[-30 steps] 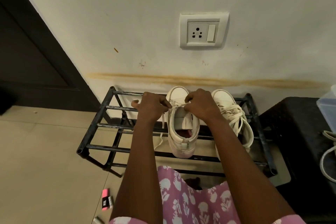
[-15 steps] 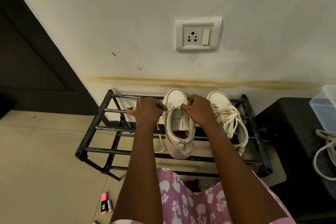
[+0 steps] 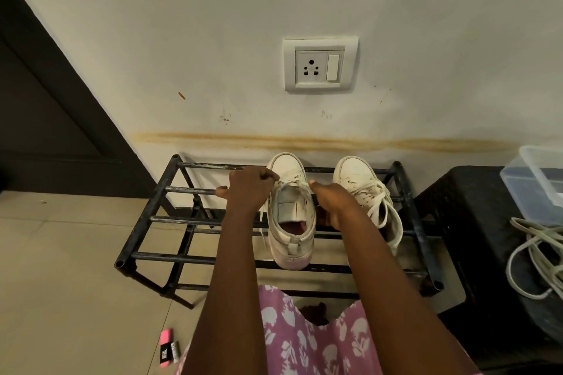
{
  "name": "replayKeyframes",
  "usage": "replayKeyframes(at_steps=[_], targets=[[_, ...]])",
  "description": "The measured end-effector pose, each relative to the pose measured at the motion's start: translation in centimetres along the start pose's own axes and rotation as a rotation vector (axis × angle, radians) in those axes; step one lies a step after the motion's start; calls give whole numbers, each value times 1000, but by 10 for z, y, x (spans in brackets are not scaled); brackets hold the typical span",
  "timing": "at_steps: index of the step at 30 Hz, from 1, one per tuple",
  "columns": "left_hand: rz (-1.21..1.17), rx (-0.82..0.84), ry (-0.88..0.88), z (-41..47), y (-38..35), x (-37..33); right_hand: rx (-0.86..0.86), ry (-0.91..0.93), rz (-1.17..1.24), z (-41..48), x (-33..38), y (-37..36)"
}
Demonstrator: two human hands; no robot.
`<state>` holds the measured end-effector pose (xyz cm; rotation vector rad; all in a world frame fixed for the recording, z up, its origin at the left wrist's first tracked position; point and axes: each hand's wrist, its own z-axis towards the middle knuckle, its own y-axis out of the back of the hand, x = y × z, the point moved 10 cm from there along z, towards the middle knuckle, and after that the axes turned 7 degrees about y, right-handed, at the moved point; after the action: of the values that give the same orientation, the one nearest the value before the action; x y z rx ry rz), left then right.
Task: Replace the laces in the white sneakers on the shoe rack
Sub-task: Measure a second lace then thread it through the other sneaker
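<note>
Lace ends (image 3: 293, 184) were pinched in two curled hands, left hand (image 3: 248, 190) and right hand (image 3: 330, 199) flanking the sneaker (image 3: 291, 222) at frame centre on the shoe rack (image 3: 144, 216). Best play, I judged, was drawing both ends evenly, shoe kept steady.

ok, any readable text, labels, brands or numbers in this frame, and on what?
No text reads clearly.
Pink and black item on the floor: white print on its black half, too blurred to read.
Grey tongue patch of the part-laced sneaker: no print shows.
Wall socket: no marking shows.
</note>
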<state>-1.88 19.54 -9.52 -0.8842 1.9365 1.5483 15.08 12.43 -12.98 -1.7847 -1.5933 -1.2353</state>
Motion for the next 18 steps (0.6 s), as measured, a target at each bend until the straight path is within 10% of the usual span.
replayKeyframes(at_steps=[8, 18], targets=[[17, 11, 2, -5, 1, -6, -155, -140, 751, -1, -10, -10], [136, 68, 27, -4, -4, -11, -356, 273, 549, 2, 33, 37]])
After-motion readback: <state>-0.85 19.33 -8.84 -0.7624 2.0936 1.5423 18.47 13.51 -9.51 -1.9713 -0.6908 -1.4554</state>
